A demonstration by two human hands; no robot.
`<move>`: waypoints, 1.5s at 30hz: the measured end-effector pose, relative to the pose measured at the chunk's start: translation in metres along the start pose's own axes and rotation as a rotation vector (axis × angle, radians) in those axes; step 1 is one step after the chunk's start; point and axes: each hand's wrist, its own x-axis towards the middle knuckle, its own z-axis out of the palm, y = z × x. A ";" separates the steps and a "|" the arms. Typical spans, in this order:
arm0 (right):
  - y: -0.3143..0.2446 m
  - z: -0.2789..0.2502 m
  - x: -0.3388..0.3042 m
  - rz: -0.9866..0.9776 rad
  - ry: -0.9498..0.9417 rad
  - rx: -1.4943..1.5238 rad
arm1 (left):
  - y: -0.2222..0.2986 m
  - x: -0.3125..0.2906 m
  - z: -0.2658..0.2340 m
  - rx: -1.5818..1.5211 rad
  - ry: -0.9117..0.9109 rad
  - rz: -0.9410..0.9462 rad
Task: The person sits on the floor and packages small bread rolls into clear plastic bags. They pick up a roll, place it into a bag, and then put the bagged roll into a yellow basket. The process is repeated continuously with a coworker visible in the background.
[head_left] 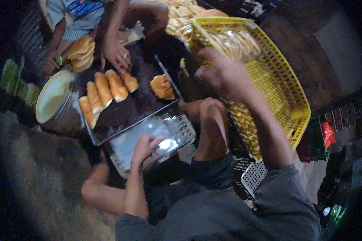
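My left hand (142, 148) is over a stack of clear plastic bags (126, 140), its thumb and fingers apart and nothing seen in them. Under the bags is a pale slotted basket (187, 130). Out to the right, my right hand (225, 76) is smeared by motion above the near side of a yellow plastic crate (301, 108); its fingers cannot be made out. Bagged bread (237, 44) lies in the crate's far end. On a dark tray (128, 114) in front of me, several long golden buns (104, 90) form a row, with another bun (163, 87) apart at right.
Across the tray a co-worker's hand (116, 56) touches the row's far end; their other hand (50, 64) is near stacked buns (81, 54). A white bucket (54, 98) with pale cream-coloured contents stands at left. More bread (179, 18) is piled behind the crate.
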 end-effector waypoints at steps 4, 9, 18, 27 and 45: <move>-0.001 0.132 -0.047 -0.241 -0.357 0.390 | 0.070 -0.009 0.034 0.147 0.709 0.409; -0.019 0.156 -0.064 0.460 -0.082 1.347 | 0.024 0.003 0.018 -1.001 0.288 -0.244; -0.021 0.175 -0.068 0.607 0.041 1.315 | 0.052 0.026 -0.019 -1.194 0.625 -0.005; -0.016 0.291 0.059 0.006 0.365 0.305 | -0.013 0.040 -0.096 -1.118 1.510 -0.180; 0.014 0.102 0.040 0.254 -0.113 0.971 | 0.029 0.024 -0.082 -1.066 0.921 0.330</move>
